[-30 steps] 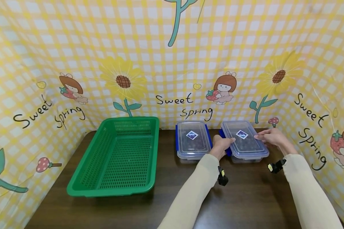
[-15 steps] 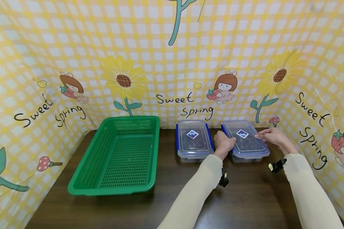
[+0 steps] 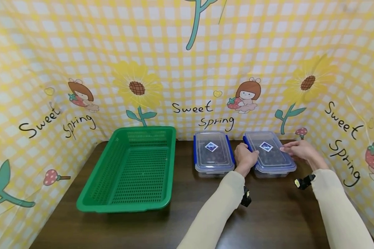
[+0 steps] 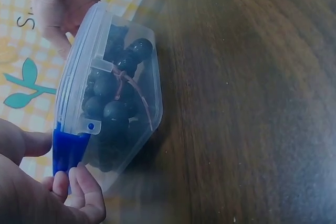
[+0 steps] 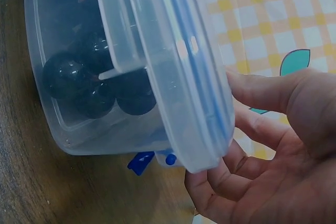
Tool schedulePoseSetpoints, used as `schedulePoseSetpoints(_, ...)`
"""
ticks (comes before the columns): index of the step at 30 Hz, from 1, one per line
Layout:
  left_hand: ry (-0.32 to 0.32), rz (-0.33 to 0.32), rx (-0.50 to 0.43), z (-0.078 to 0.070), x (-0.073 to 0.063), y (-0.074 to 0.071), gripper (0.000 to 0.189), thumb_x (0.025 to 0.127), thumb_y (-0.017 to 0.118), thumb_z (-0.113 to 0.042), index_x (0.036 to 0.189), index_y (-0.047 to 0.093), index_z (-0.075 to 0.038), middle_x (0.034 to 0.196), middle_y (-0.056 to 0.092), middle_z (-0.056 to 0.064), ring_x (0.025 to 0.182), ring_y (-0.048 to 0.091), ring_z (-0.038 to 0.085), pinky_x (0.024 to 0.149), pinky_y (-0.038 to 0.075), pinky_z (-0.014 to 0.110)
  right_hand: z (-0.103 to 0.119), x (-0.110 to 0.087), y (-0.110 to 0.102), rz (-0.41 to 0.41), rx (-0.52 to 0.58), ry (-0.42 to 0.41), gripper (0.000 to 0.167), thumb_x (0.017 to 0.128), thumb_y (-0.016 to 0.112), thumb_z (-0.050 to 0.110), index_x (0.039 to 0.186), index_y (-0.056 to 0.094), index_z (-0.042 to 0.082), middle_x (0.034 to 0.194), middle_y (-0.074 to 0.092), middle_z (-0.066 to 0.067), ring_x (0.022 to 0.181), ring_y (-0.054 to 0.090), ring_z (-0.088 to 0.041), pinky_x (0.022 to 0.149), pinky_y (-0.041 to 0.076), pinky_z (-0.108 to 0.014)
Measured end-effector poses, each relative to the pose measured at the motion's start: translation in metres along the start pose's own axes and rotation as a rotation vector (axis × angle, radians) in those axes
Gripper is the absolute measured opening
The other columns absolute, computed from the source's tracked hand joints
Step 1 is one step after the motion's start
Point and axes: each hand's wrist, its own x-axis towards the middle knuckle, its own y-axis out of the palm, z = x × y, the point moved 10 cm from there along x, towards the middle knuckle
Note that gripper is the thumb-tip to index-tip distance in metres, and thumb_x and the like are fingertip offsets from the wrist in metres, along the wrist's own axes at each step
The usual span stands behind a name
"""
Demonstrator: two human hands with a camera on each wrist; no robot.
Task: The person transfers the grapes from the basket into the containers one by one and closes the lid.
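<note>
A clear food container (image 3: 275, 159) with a lid and blue latches sits at the right of the table. Dark round grapes (image 4: 119, 109) with a brownish stem show through its wall. My left hand (image 3: 246, 157) is at its left side, fingers curled at the blue latch (image 4: 68, 146) and thumb at the lid. My right hand (image 3: 303, 153) holds the opposite lid edge, thumb above and fingers below. In the right wrist view another blue latch (image 5: 139, 162) sticks out from beneath the lid.
Just left of my left hand stands a second lidded container (image 3: 214, 159) with blue latches and dark contents. Farther left is a green perforated basket (image 3: 124, 208). A checkered cloth (image 3: 187, 83) rises behind the brown wooden table (image 3: 199, 207).
The left latch stuck outward a second ago and now lies along the container's side. My left hand has shifted slightly with it. My right hand stays at the lid edge.
</note>
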Motion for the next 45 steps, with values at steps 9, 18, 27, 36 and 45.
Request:
schedulePoseSetpoints(9,0.005,0.008,0.023,0.000,0.000,0.000,0.037,0.086,0.089,-0.027,0.111,0.069,-0.011,0.113,0.070,0.007,0.108,0.067,0.026,0.097,0.057,0.039,-0.004,0.001,0.001,-0.012,0.015,0.016,0.064,0.105,0.065,0.038,0.146,0.053,-0.009,0.113,0.072,-0.008,0.100,0.065,-0.019,0.082,0.059,-0.029)
schedulePoseSetpoints(18,-0.005,0.051,-0.013,0.003,0.004,0.003,0.039,0.086,0.088,-0.025,0.111,0.063,-0.008,0.111,0.069,0.010,0.109,0.068,0.027,0.099,0.057,0.040,-0.008,0.002,0.005,0.005,0.072,0.035,0.067,0.104,0.066,0.040,0.149,0.051,-0.007,0.093,0.074,0.010,0.090,0.067,-0.007,0.080,0.059,-0.026)
schedulePoseSetpoints(27,-0.093,0.151,-0.134,0.012,0.004,0.012,0.077,0.090,0.085,-0.023,0.151,0.043,0.000,0.140,0.062,0.020,0.130,0.063,0.032,0.109,0.055,0.043,-0.013,0.003,0.008,0.039,0.140,0.049,0.071,0.103,0.066,0.043,0.151,0.048,-0.007,0.085,0.071,0.018,0.086,0.066,-0.003,0.079,0.058,-0.024)
schedulePoseSetpoints(36,-0.103,0.165,-0.142,0.015,0.003,0.012,0.056,0.091,0.085,-0.024,0.133,0.052,-0.005,0.120,0.065,0.015,0.111,0.066,0.026,0.101,0.058,0.043,-0.025,0.004,0.030,0.223,0.358,0.073,0.056,0.107,0.060,0.042,0.140,0.058,-0.004,0.085,0.075,0.012,0.083,0.072,-0.004,0.079,0.062,-0.025)
schedulePoseSetpoints(45,-0.124,0.197,-0.151,0.018,0.003,0.014,0.052,0.092,0.083,-0.027,0.129,0.053,-0.006,0.114,0.065,0.014,0.107,0.066,0.026,0.096,0.058,0.046,-0.028,0.007,0.041,0.341,0.604,0.059,0.028,0.111,0.056,0.032,0.094,0.075,0.020,0.089,0.080,0.004,0.085,0.077,-0.010,0.078,0.064,-0.027)
